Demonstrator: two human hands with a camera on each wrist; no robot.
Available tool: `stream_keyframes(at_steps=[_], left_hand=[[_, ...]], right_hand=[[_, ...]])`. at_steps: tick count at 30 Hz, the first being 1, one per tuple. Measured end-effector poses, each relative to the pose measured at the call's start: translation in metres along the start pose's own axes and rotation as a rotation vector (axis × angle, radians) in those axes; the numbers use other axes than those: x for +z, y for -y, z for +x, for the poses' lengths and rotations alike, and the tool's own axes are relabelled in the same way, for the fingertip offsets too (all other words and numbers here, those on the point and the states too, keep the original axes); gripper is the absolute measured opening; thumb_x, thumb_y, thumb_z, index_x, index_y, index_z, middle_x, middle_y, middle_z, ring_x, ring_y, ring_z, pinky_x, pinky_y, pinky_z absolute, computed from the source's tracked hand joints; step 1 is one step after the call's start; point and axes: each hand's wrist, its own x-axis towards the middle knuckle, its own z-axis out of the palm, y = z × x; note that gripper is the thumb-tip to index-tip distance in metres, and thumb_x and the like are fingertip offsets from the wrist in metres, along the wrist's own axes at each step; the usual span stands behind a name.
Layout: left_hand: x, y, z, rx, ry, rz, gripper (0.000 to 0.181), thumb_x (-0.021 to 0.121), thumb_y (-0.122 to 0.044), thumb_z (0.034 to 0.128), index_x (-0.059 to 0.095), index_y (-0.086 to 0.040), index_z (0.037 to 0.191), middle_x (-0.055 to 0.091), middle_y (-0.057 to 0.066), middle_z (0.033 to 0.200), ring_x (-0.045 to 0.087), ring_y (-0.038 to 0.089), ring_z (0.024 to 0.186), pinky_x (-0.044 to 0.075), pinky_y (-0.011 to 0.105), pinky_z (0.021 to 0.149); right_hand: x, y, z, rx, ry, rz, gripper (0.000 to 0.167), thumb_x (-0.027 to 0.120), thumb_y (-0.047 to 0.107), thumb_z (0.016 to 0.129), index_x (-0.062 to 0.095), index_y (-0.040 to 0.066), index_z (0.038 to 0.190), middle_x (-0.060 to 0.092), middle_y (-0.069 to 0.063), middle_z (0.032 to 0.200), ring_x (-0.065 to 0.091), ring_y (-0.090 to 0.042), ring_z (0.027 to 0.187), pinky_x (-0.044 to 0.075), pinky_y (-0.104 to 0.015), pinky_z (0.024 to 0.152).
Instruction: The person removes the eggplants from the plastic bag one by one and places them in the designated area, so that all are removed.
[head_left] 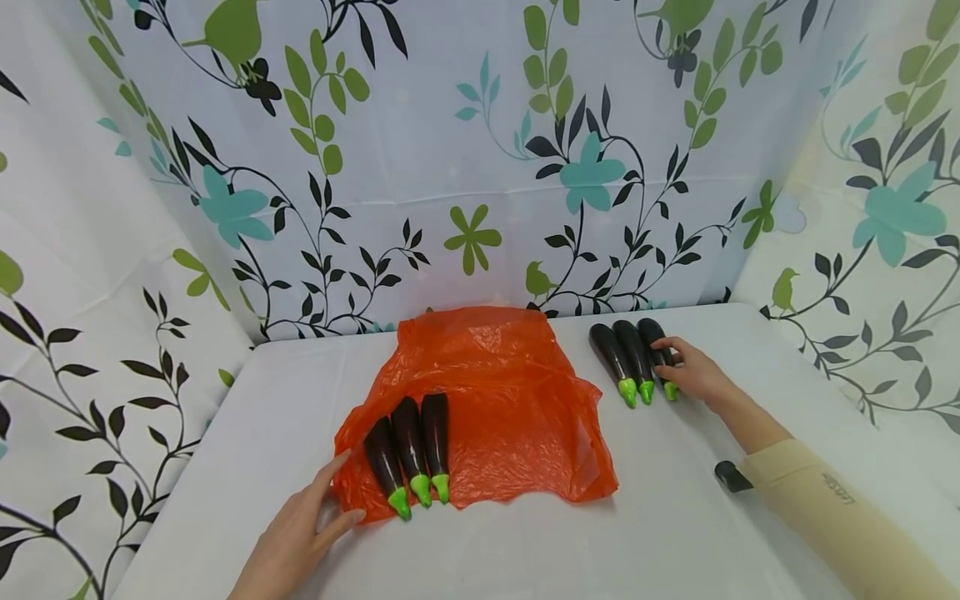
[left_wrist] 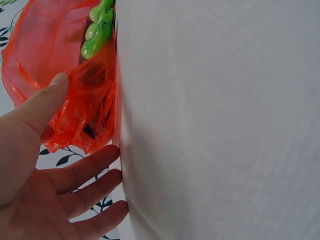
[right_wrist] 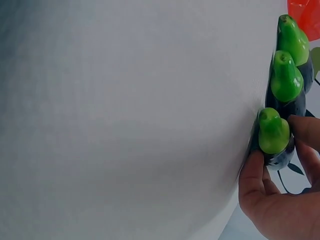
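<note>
Red-orange, thin, crinkled plastic bag (head_left: pixel 517 425) is laid out on a white cloth-covered table (head_left: pixel 525 554). Three glossy, dark purple eggplants with bright green stem ends (head_left: pixel 408 437) are borne on its left part; whether their far ends are covered by film cannot be told. To the right of the bag, on the white cloth, two similar neighbouring eggplants (head_left: pixel 634 354) are lined up beside the outermost eggplant (head_left: pixel 651 331), which is pinched near its stem by the right hand (head_left: pixel 697 372). Whether it is lifted at all cannot be told. The left hand (head_left: pixel 295 529) is placed at the bag's left edge, fingers spread apart, nothing clasped.

Risks, as judged: a smooth skin held near one end could be let slip or swivelled. The close neighbours could be nudged and rolled by a sideways pull. The light film could be dragged or rucked if brushed, since it is not gripped, and the left trio shifted with it. A small black object (head_left: pixel 731 477) could be knocked by the beige sleeve (head_left: pixel 832 500) beside it.
</note>
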Motion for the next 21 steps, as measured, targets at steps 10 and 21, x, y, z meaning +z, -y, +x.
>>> stream_keyframes(at_steps=[10,21], left_hand=[[-0.0013,-0.0012,-0.0001,0.006,0.002,0.01,0.086,0.073,-0.048,0.0829,0.03,-0.017,0.151,0.06,0.013,0.122,0.057,0.035,0.109,0.049,0.063,0.087],[-0.0013,-0.0013,-0.0003,0.007,-0.001,0.007,0.085,0.074,-0.046,0.0828,0.031,-0.017,0.15,0.06,0.012,0.121,0.057,0.034,0.108,0.05,0.062,0.087]], right_hand=[[0.0025,0.0024,-0.0001,-0.007,-0.016,-0.026,0.053,0.055,0.017,0.099,0.033,0.003,0.145,0.033,-0.039,0.14,0.038,-0.051,0.126,0.039,-0.06,0.1],[-0.0033,0.0051,-0.0024,-0.026,-0.047,-0.035,0.054,0.055,0.017,0.099,0.032,0.002,0.145,0.03,-0.041,0.142,0.033,-0.055,0.13,0.036,-0.064,0.101]])
